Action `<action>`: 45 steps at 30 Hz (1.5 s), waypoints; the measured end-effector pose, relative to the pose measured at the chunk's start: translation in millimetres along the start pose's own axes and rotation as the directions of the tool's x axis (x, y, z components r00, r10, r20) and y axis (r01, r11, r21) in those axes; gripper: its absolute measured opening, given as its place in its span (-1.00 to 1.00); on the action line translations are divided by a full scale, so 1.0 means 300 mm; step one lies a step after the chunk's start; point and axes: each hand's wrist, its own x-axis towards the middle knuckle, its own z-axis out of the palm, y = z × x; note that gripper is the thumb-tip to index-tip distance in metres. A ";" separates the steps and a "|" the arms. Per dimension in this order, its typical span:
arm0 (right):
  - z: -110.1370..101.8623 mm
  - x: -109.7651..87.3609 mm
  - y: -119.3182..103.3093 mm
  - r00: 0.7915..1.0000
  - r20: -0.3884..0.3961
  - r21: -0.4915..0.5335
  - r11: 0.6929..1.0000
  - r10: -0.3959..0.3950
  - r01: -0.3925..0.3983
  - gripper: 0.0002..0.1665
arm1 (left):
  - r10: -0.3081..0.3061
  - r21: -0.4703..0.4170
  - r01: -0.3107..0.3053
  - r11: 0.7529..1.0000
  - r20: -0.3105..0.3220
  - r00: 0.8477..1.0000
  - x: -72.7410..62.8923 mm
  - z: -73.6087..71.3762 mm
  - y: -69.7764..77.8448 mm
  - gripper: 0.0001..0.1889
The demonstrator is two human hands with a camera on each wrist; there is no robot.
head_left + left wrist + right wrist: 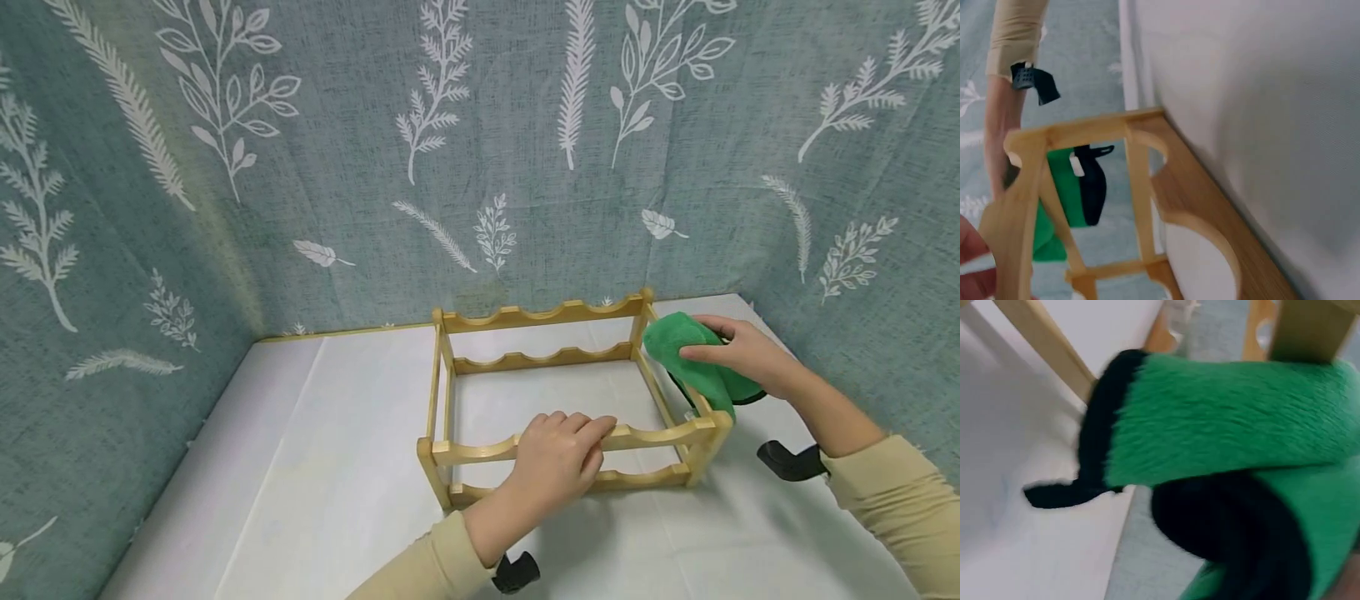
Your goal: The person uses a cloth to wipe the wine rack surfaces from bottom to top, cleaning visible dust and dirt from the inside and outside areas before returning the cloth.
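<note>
A light wooden rack (510, 317) with scalloped rails stands upright on the white table. My left hand (558, 457) grips its front top rail, fingers curled over the wood; fingertips (974, 244) show at the edge of the left wrist view. At the rack's right end, my right hand (753, 358) holds a fuzzy green cloth (678, 340) between thumb and fingers. The cloth is folded over the upper side bar and hangs on both sides of it. Its black edging and small black loop (1057, 494) show in the right wrist view.
The white table (322, 467) extends left of the rack and in front of it. Grey-green fabric (345, 167) with white leaf prints rises behind and at both sides. Black straps (791, 461) stick out from the wrists near the beige sleeves.
</note>
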 end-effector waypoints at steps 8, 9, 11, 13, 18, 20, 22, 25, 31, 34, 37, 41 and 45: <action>0.015 0.005 0.018 0.998 0.036 -0.073 0.996 -0.049 0.052 -0.15 | 0.046 -0.083 -0.042 0.996 0.042 0.998 -0.002 -0.005 -0.024 -0.78; 0.018 0.006 0.018 0.997 0.048 -0.079 0.995 -0.058 0.062 -0.15 | 0.046 -0.089 -0.043 0.995 0.033 0.998 -0.003 -0.006 -0.030 -0.79; 0.026 0.010 0.016 0.994 0.074 -0.083 0.993 -0.081 0.087 -0.13 | 0.048 -0.100 -0.045 0.994 0.022 0.999 -0.008 -0.008 -0.046 -0.80; 0.037 0.012 0.014 0.988 0.100 -0.073 0.990 -0.114 0.122 -0.10 | 0.046 -0.122 -0.042 0.992 0.030 0.998 -0.013 -0.016 -0.066 -0.79; 0.079 0.006 0.009 0.975 0.114 -0.070 0.977 -0.191 0.200 -0.02 | 0.048 -0.217 -0.018 0.976 0.134 0.990 -0.025 -0.043 -0.129 -0.79; 0.100 0.005 0.004 0.967 0.117 -0.069 0.969 -0.227 0.236 0.00 | 0.020 -0.269 0.035 0.962 0.197 0.980 -0.030 -0.057 -0.156 -0.80; 0.120 0.005 -0.005 0.955 0.134 -0.070 0.959 -0.265 0.276 0.01 | -0.017 -0.314 0.100 0.944 0.256 0.966 -0.036 -0.071 -0.184 -0.81; 0.147 0.006 -0.023 0.936 0.171 -0.083 0.942 -0.308 0.325 0.04 | -0.069 -0.355 0.186 0.916 0.318 0.945 -0.046 -0.088 -0.228 -0.82; 0.194 0.005 -0.046 0.913 0.230 -0.068 0.930 -0.338 0.362 0.07 | -0.038 -0.435 0.205 0.877 0.361 0.932 -0.071 -0.106 -0.332 -0.83; 0.213 0.005 -0.058 0.890 0.273 -0.021 0.923 -0.364 0.384 0.07 | -0.026 -0.500 0.237 0.833 0.391 0.920 -0.081 -0.120 -0.385 -0.85; 0.238 0.007 -0.070 0.878 0.289 0.009 0.919 -0.381 0.395 0.03 | -0.012 -0.562 0.261 0.785 0.407 0.913 -0.093 -0.129 -0.435 -0.87; 0.291 0.009 -0.086 0.881 0.232 -0.020 0.904 -0.412 0.428 -0.05 | 0.013 -0.636 0.264 0.725 0.396 0.918 -0.113 -0.143 -0.489 -0.90; 0.352 0.001 -0.099 0.880 0.123 -0.038 0.884 -0.459 0.466 -0.14 | 0.031 -0.702 0.266 0.661 0.380 0.924 -0.129 -0.161 -0.532 -0.91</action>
